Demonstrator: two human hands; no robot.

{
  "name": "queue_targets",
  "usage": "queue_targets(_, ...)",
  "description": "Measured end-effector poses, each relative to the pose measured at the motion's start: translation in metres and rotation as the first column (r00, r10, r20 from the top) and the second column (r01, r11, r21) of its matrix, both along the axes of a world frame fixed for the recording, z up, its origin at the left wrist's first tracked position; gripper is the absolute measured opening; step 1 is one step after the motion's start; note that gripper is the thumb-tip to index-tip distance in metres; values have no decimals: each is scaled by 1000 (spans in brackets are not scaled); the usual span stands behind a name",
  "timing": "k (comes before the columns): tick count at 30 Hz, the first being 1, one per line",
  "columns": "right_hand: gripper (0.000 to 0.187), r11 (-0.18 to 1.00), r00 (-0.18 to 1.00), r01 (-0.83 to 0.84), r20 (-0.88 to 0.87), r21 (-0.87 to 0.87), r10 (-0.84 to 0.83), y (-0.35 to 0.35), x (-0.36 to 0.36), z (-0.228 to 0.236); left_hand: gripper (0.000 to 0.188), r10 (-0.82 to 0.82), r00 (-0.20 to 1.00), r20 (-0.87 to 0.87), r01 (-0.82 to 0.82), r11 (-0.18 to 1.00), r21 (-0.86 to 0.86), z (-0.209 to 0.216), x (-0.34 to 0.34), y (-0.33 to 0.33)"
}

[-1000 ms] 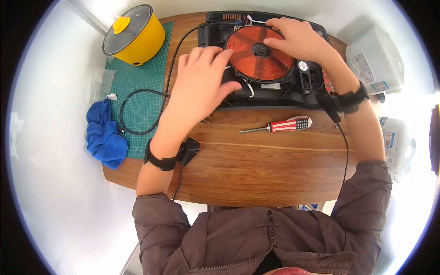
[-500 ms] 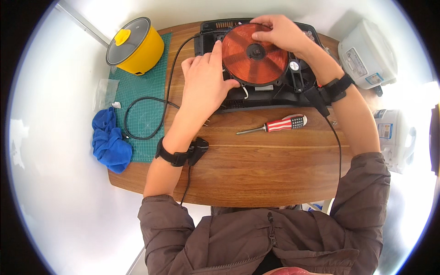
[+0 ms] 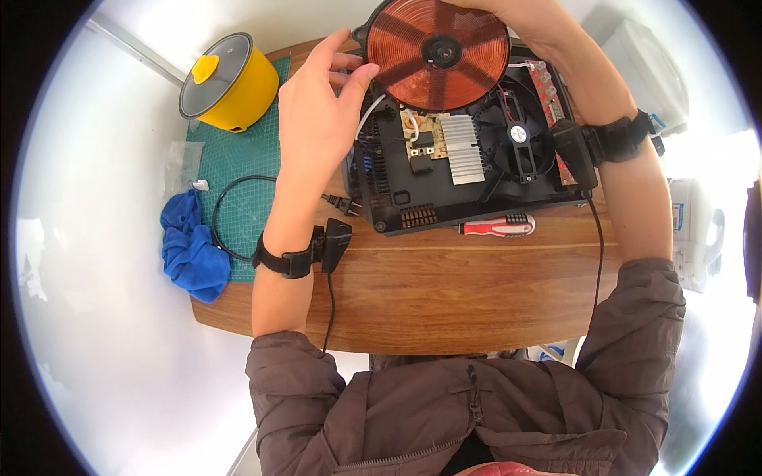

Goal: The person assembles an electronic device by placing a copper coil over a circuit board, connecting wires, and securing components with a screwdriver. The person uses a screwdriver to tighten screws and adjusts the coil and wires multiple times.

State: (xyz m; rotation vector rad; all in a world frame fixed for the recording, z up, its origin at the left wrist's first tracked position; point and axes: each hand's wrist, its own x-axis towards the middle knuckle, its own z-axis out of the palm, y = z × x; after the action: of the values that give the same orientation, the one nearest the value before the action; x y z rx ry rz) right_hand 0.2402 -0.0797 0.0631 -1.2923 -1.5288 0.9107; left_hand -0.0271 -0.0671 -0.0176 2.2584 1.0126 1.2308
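Observation:
A round copper-coloured induction coil (image 3: 401, 55) on a black frame is raised and tilted above the open black housing of an induction cooker (image 3: 397, 194). My right hand (image 3: 536, 28) grips the coil's far right edge; its fingertips are partly out of view. At the coil's left rim is my left hand (image 3: 321, 99), fingers apart, with the thumb tip close to or touching the rim. White leads run from the coil down to a circuit board (image 3: 422, 131). Beside the board are a ribbed metal heat sink (image 3: 463, 151) and a black fan (image 3: 516, 147).
A screwdriver (image 3: 500, 226) lies partly under the housing's near edge. The power plug (image 3: 341, 205) rests left of it. On the green cutting mat (image 3: 250, 159) stand a yellow lidded pot (image 3: 246, 91) and a blue cloth (image 3: 194, 250). White containers (image 3: 647, 75) stand at the right.
The coil has come up off the housing and away from me, uncovering the board and heat sink. The housing has shifted nearer, over part of the screwdriver. My left hand's fingers have left the coil's top.

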Motion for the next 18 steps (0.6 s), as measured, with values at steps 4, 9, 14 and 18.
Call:
queue_targets(4,26,998,981,-9,-196,-64,-3,8,15,-13,55,-85,994,67,99,968,-231,-16,-1,1)
queue_targets(9,26,983,910,-84,-414,-160,10,38,32,-29,49,-232,962,145,273,802,-531,-9,-12,-5)
queue_targets(14,25,974,875,-49,-479,-221,-64,47,78,-35,41,-308,820,483,544,683,-488,-10,8,10)
queue_targets(18,22,962,813,-70,-574,-265,-99,61,92,-57,42,-180,776,604,531,704,-472,-11,1,11)
